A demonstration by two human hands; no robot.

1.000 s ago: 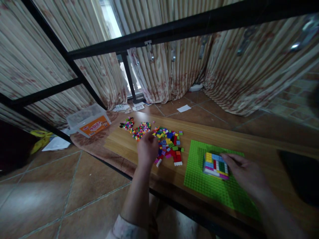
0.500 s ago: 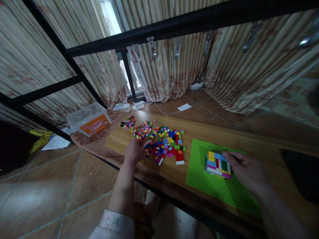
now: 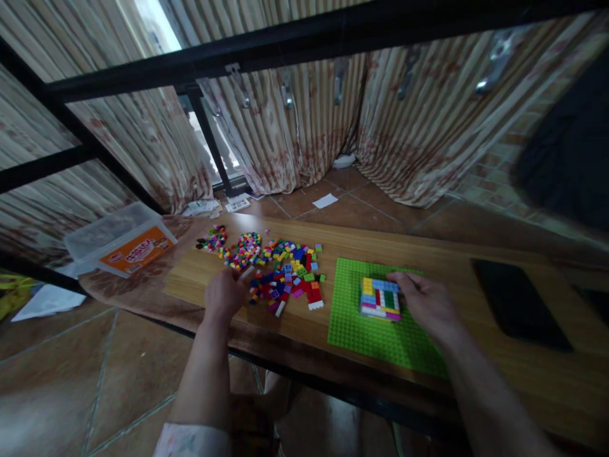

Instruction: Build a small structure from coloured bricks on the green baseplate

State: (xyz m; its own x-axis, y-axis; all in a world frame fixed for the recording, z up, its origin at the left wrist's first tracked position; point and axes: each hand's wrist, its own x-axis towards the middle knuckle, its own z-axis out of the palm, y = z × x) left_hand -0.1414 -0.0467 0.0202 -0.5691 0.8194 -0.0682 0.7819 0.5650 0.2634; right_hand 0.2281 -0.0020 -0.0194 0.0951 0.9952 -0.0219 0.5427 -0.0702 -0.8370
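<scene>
A low block of layered toy building bricks (image 3: 380, 298), in yellow, light blue, white, red, green and purple, stands on a bright green studded baseplate (image 3: 345, 324). At its far right corner, my right hand (image 3: 423, 301) is closed, with thumb and fingertips against the light blue bricks. My left hand (image 3: 223, 295) is closed in a pinch beside the near-left side of the loose bricks (image 3: 285, 279). A white brick (image 3: 246, 274) sticks out from its fingertips. The undersides of both hands' fingers are hidden.
Smaller coloured pieces (image 3: 245, 249) lie heaped toward the far left of the wooden board (image 3: 228, 228). A clear plastic box (image 3: 118, 238) with an orange label stands left of it. A dark flat rectangle (image 3: 518, 304) lies right of the baseplate. Curtains hang behind dark metal bars.
The view has turned to the right, so everything sits further left and more of the dark rectangle shows. Both hands keep nearly the same places by the bricks and the block.
</scene>
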